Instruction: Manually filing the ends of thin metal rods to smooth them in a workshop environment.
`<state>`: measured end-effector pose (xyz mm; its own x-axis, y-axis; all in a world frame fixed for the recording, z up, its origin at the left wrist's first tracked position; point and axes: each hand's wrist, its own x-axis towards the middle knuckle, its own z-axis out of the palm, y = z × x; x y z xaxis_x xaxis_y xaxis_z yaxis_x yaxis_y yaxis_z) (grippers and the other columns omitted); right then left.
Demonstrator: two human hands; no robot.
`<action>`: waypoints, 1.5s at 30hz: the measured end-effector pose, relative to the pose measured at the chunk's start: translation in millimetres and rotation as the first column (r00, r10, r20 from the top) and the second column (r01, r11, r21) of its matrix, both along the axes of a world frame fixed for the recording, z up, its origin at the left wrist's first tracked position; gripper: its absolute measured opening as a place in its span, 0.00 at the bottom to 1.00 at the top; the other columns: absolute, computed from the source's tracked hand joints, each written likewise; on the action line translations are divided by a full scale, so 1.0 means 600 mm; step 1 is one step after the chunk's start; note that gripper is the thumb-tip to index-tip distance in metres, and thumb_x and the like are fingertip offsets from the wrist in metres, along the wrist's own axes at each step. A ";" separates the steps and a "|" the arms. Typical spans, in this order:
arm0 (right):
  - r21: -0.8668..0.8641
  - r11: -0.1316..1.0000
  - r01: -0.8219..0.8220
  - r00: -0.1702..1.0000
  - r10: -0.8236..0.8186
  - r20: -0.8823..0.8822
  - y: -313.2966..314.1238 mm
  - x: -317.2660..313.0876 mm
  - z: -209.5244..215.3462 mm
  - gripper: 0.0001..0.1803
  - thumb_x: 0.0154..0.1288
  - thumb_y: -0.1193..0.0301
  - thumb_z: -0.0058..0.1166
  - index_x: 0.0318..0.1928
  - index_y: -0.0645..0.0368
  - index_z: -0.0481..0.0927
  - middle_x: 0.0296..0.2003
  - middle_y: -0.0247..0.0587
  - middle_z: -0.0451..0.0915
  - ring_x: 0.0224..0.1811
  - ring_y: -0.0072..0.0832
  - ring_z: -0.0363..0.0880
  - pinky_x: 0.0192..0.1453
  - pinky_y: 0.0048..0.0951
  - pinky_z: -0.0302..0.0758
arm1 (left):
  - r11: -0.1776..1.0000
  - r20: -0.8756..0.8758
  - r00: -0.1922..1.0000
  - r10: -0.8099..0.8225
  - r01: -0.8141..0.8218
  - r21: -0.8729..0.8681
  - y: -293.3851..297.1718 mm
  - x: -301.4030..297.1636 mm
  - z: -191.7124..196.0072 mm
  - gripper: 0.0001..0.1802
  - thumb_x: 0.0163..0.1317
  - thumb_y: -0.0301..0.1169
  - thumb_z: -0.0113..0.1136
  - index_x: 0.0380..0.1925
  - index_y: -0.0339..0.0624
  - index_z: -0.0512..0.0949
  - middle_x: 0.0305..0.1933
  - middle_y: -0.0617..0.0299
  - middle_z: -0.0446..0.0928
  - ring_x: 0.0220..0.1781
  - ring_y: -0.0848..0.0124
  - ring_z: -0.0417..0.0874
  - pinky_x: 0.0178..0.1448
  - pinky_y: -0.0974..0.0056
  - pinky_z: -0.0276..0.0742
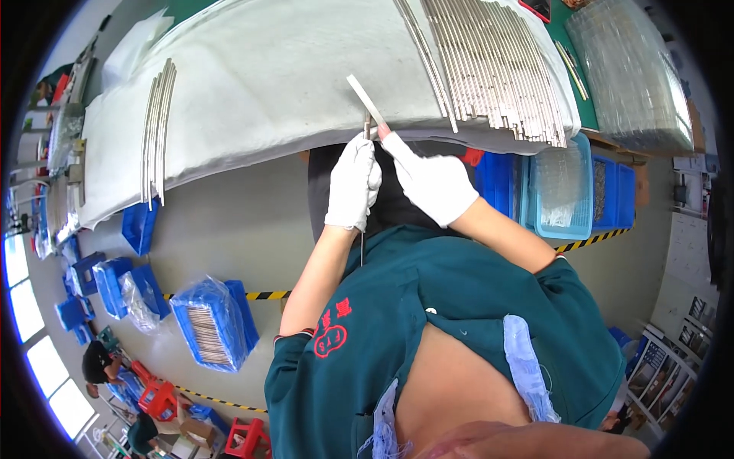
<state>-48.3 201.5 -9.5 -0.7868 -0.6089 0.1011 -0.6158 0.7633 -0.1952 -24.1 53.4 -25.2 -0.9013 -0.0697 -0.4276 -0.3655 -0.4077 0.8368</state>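
Note:
In front of my body, at the near edge of the table, my left hand (pixel 355 183) wears a white glove and is closed around a thin metal rod (pixel 367 127). The rod's upper end sticks out above my fist, and its lower part hangs down toward my shirt. My right hand (pixel 434 182), also gloved in white with a fingertip bare, pinches a narrow, flat white strip (pixel 362 97). That strip slants up and left over the cloth, its lower end close beside the rod's top. Whether the two touch I cannot tell.
A white cloth (pixel 267 84) covers the table. Many metal rods (pixel 489 65) lie side by side at the right, with several more rods (pixel 158 126) at the left. Clear plastic trays (pixel 631 76) are stacked far right. Blue crates (pixel 210 321) stand on the floor; people work at lower left.

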 end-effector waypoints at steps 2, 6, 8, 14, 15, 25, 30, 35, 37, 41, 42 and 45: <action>-0.228 0.973 0.042 0.984 -0.001 0.180 -0.001 -0.027 -0.001 0.32 0.65 0.67 0.43 0.69 0.50 0.52 0.14 0.39 0.74 0.15 0.32 0.74 0.22 0.31 0.73 | 1.000 0.011 1.000 -0.016 0.016 -0.025 0.001 -0.004 0.004 0.18 0.68 0.36 0.44 0.55 0.41 0.69 0.15 0.71 0.63 0.11 0.84 0.56 0.13 0.77 0.50; -0.325 0.914 0.244 0.766 0.023 0.642 -0.002 -0.026 0.040 0.28 0.69 0.65 0.35 0.69 0.44 0.51 0.15 0.36 0.74 0.15 0.29 0.74 0.26 0.27 0.75 | 0.991 0.038 0.992 -0.117 0.119 -0.057 -0.027 0.003 0.008 0.18 0.67 0.34 0.46 0.55 0.41 0.70 0.17 0.70 0.68 0.13 0.84 0.61 0.16 0.77 0.57; -0.475 0.859 0.191 0.852 0.094 0.514 0.025 -0.013 0.028 0.29 0.69 0.66 0.36 0.69 0.44 0.51 0.14 0.37 0.74 0.15 0.27 0.74 0.27 0.26 0.74 | 0.905 0.065 0.980 -0.186 0.197 -0.376 -0.014 -0.006 0.073 0.18 0.64 0.31 0.51 0.53 0.40 0.72 0.22 0.68 0.73 0.19 0.82 0.70 0.23 0.75 0.67; -0.823 0.219 0.524 0.807 0.179 0.562 0.065 0.015 0.053 0.31 0.67 0.76 0.39 0.69 0.42 0.53 0.14 0.28 0.66 0.15 0.14 0.65 0.22 0.18 0.67 | 0.302 -0.447 0.505 -0.738 -0.345 -0.889 -0.016 -0.046 0.193 0.17 0.43 0.25 0.62 0.37 0.51 0.81 0.27 0.62 0.77 0.31 0.62 0.78 0.33 0.63 0.73; -0.836 0.239 0.493 0.848 0.082 0.524 0.068 0.011 0.059 0.31 0.68 0.76 0.38 0.69 0.41 0.53 0.14 0.29 0.66 0.15 0.14 0.64 0.21 0.18 0.66 | 0.266 -0.427 0.389 -0.817 -0.403 -0.876 -0.007 -0.074 0.202 0.17 0.42 0.25 0.62 0.37 0.51 0.81 0.28 0.62 0.77 0.32 0.63 0.78 0.34 0.62 0.72; -0.876 0.151 0.458 0.875 0.100 0.474 0.098 0.002 0.039 0.31 0.67 0.77 0.39 0.68 0.40 0.56 0.15 0.29 0.67 0.14 0.14 0.65 0.20 0.19 0.67 | -0.048 -0.222 0.585 -0.780 -0.410 -0.911 0.011 -0.178 0.074 0.21 0.55 0.28 0.51 0.50 0.55 0.76 0.55 0.40 0.68 0.54 0.47 0.72 0.57 0.55 0.69; -0.873 0.212 0.438 0.872 0.135 0.470 0.096 0.004 0.026 0.30 0.66 0.78 0.41 0.68 0.43 0.57 0.13 0.32 0.70 0.13 0.17 0.68 0.20 0.22 0.70 | -0.074 -0.191 0.736 -0.649 -0.310 -0.948 0.017 -0.222 0.090 0.19 0.58 0.34 0.55 0.48 0.36 0.74 0.43 0.45 0.77 0.44 0.51 0.77 0.49 0.54 0.73; -0.897 0.292 0.333 0.908 0.159 0.388 0.082 0.004 0.028 0.31 0.65 0.79 0.41 0.68 0.47 0.57 0.13 0.31 0.69 0.13 0.19 0.69 0.21 0.23 0.70 | -0.006 -0.328 0.602 -0.728 -0.484 -0.875 0.066 -0.236 0.068 0.16 0.59 0.39 0.54 0.40 0.39 0.75 0.37 0.56 0.76 0.42 0.60 0.77 0.46 0.58 0.71; -0.876 0.324 0.357 0.885 0.183 0.429 0.075 0.006 0.036 0.31 0.66 0.78 0.42 0.68 0.45 0.57 0.13 0.32 0.69 0.14 0.20 0.70 0.22 0.24 0.71 | -0.030 -0.302 0.634 -0.712 -0.458 -0.888 0.059 -0.236 0.062 0.16 0.59 0.39 0.53 0.41 0.41 0.74 0.39 0.57 0.76 0.44 0.60 0.76 0.48 0.57 0.70; -0.854 0.440 0.276 0.893 0.211 0.397 0.060 0.000 0.037 0.33 0.66 0.78 0.39 0.69 0.40 0.53 0.13 0.31 0.68 0.14 0.18 0.67 0.22 0.22 0.70 | -0.167 -0.190 0.705 -0.683 -0.403 -0.900 -0.021 -0.238 0.060 0.23 0.63 0.45 0.48 0.53 0.43 0.71 0.55 0.50 0.72 0.59 0.56 0.70 0.65 0.49 0.59; -0.833 0.488 0.262 0.899 0.191 0.395 0.060 0.000 0.037 0.33 0.65 0.78 0.40 0.69 0.41 0.53 0.13 0.31 0.69 0.14 0.18 0.67 0.23 0.22 0.70 | -0.256 -0.168 0.769 -0.617 -0.398 -0.881 -0.054 -0.232 0.075 0.26 0.63 0.46 0.49 0.55 0.43 0.70 0.57 0.48 0.70 0.61 0.52 0.67 0.65 0.49 0.58; -0.729 0.580 0.364 0.824 0.164 0.542 0.051 0.004 0.052 0.31 0.65 0.72 0.43 0.68 0.42 0.55 0.13 0.34 0.72 0.14 0.22 0.72 0.25 0.24 0.73 | -0.533 -0.118 0.961 -0.252 -0.239 -0.812 -0.229 -0.209 0.073 0.31 0.60 0.51 0.51 0.57 0.42 0.68 0.62 0.47 0.64 0.64 0.53 0.63 0.65 0.48 0.56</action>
<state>-46.0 232.4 21.6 -0.9137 -0.4019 0.0595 -0.1451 0.1860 -0.9718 -149.2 -84.0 18.7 -0.9096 -0.0816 0.4074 -0.1352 0.9853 -0.1045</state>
